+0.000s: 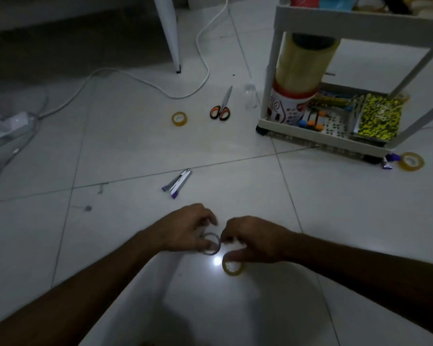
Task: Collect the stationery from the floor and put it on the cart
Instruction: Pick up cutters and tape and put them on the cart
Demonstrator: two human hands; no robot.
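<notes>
A clear ring (211, 243) is pinched by the left hand (185, 229); a yellow tape roll (232, 267) is gripped by the right hand (254, 239) low over the floor (310, 221); more tape (179, 118), scissors (221, 107) and a stapler (177, 182) are left on the tiles; a notebook (378, 118), markers (313, 121) and a big roll (301, 68) are held in the cart (318, 134)'s bottom tray.

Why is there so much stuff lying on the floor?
It belongs on the cart. Scissors, a tape roll, a stapler and another tape roll lie scattered on the tiles. The left hand and right hand each hold a roll.
</notes>
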